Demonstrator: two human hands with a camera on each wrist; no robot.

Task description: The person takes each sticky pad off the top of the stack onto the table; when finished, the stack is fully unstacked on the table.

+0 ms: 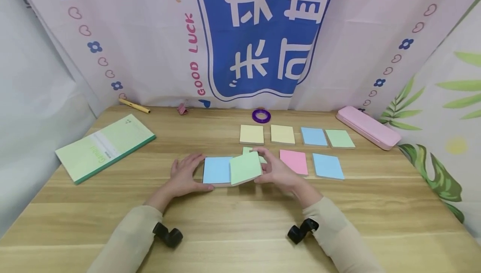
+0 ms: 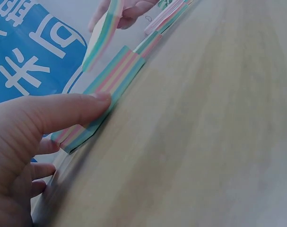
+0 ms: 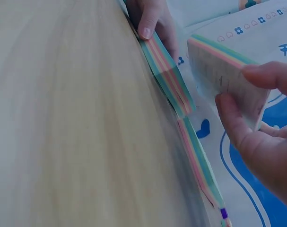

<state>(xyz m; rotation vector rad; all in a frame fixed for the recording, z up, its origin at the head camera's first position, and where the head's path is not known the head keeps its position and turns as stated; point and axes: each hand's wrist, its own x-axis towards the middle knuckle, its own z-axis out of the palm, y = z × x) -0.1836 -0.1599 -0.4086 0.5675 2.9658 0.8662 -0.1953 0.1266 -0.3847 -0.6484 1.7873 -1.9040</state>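
My left hand (image 1: 183, 177) holds a blue-topped sticky note stack (image 1: 216, 170) on the table, thumb at its near side. In the left wrist view, that thumb lies against striped layers of pink, yellow and teal. My right hand (image 1: 279, 172) pinches a green-topped sticky note pad (image 1: 245, 168), tilted and raised over the right end of the blue-topped stack. Its pale printed underside shows in the right wrist view, between thumb and fingers (image 3: 235, 116). Behind the right hand a light green pad (image 1: 246, 150) is mostly hidden.
To the right lie a pink pad (image 1: 294, 162) and a blue pad (image 1: 328, 166). Behind are two yellow pads (image 1: 251, 134), another blue pad (image 1: 314, 136) and a green pad (image 1: 340, 138). Around them sit purple tape (image 1: 261, 120), a pink case (image 1: 368, 127), a notebook (image 1: 105, 147), a pen (image 1: 134, 106) and a clip (image 1: 182, 109).
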